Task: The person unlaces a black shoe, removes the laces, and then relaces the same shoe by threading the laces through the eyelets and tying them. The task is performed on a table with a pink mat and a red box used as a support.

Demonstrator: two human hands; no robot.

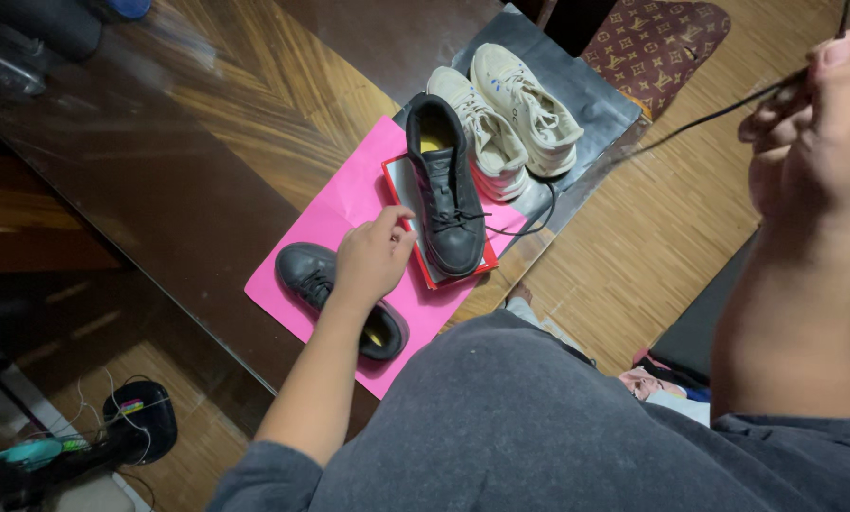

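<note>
My left hand (373, 258) reaches out over the pink sheet of paper (349, 204), fingers loosely curled, fingertips touching the side of the black leather lace-up shoe (444, 194) that stands on the flat red-edged box lid (425, 270); it steadies the shoe and closes on nothing. My right hand (814, 133) is raised well off to the right, above the wooden floor, with thumb and fingers pinched on the thin black shoelace (700, 118), which runs taut from my fingers down toward that shoe and loops just beside it. Under my left wrist lies a second black leather shoe (311, 275), flat on the pink paper, its heel end partly hidden by my forearm. Beyond the black shoe, on a grey glossy sheet (591, 100), stand two cream-white chunky sneakers (506, 104), side by side and touching. So I count two black shoes, two pale sneakers and one lace in hand, all resting on the dark glossy wooden surface (188, 142).
</note>
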